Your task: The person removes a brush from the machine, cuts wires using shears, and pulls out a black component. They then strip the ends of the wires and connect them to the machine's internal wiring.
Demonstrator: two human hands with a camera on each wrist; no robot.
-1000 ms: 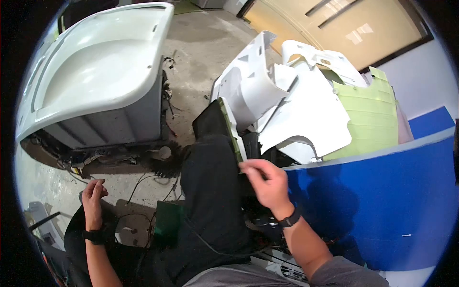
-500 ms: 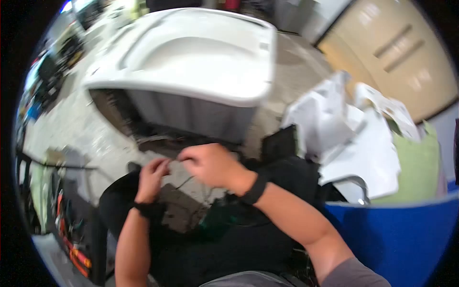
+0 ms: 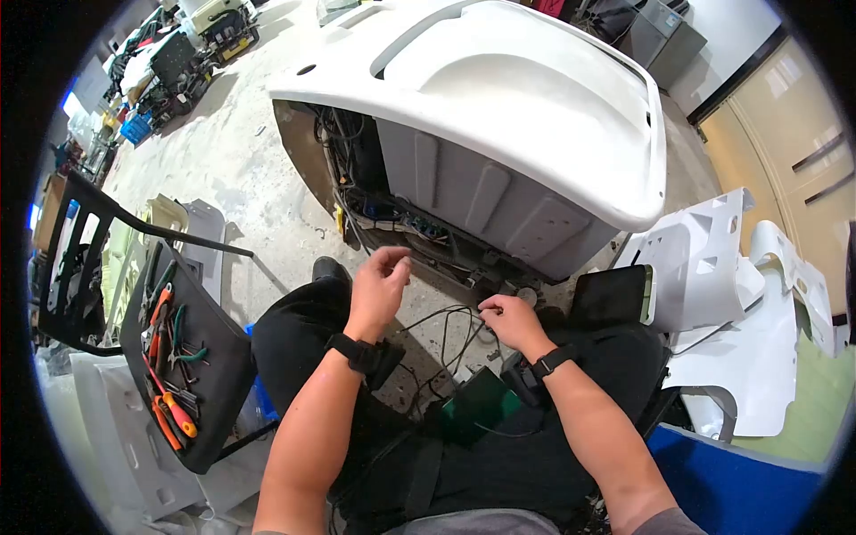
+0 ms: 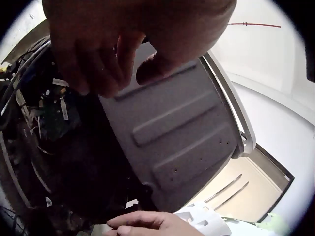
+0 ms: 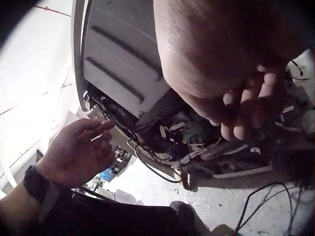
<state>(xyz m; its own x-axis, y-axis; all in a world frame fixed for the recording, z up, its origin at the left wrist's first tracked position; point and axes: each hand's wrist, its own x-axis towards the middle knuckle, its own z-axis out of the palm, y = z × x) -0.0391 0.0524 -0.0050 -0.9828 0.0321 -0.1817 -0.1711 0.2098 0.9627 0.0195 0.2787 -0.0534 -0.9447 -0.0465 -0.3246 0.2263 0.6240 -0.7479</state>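
My left hand [image 3: 379, 290] is raised in front of the white-topped machine [image 3: 535, 71], fingers loosely bent. In the left wrist view a gap shows between thumb and fingers, with no object in it. Farther right, my right hand [image 3: 513, 319] hovers over the lap with its fingers curled in; I cannot tell whether its fingertips pinch something small. Black cables [image 3: 459, 334] hang just beside and below it. The machine's grey side panel [image 3: 481, 192] and its exposed wiring [image 3: 419, 223] face both hands.
At left, a black chair [image 3: 201, 357] carries pliers, screwdrivers and other tools. White plastic covers [image 3: 704, 259] lean at right above a blue curved panel [image 3: 722, 468]. A black-faced panel [image 3: 611, 296] stands by the right knee. A green box [image 3: 481, 406] sits between the legs.
The head view has swung left toward the machine and chair. The right hand left the white-edged panel, met the left hand at mid-frame, then the two parted. The left hand is now higher.
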